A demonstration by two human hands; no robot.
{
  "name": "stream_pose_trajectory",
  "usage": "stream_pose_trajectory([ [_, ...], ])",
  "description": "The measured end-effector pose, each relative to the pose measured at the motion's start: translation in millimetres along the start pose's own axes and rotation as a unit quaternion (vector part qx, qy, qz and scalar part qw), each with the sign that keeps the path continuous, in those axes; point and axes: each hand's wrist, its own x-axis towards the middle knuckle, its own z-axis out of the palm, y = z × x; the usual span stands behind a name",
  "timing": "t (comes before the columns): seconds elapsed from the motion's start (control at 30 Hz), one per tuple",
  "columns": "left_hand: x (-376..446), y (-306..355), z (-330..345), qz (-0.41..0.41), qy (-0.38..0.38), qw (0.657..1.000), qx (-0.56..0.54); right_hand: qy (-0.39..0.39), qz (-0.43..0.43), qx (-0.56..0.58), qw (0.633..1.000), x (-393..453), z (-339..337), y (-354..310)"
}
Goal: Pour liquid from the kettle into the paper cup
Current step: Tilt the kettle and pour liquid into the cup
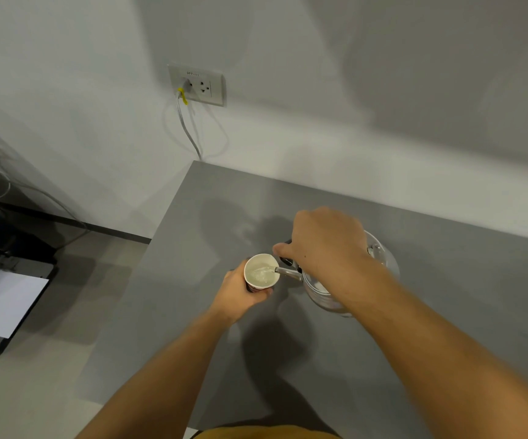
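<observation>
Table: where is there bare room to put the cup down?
The grey table is bare between the wall and the right hand, along its left edge beside the left hand, and near you between the two forearms. It is crowded only in the middle, where the paper cup meets the kettle spout.

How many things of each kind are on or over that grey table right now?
Paper cup: 1
Kettle: 1
Hands: 2, the left hand around the cup, the right hand gripping the kettle
Total: 4
</observation>
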Motion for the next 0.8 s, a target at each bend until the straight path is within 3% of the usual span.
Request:
stream_pose_trajectory([
  [0.8, 0.6, -1.6, 0.1, -0.006, 0.001, 1.0, 0.007, 0.016, 0.008, 0.004, 1.0, 1.1, 0.7, 5.3],
])
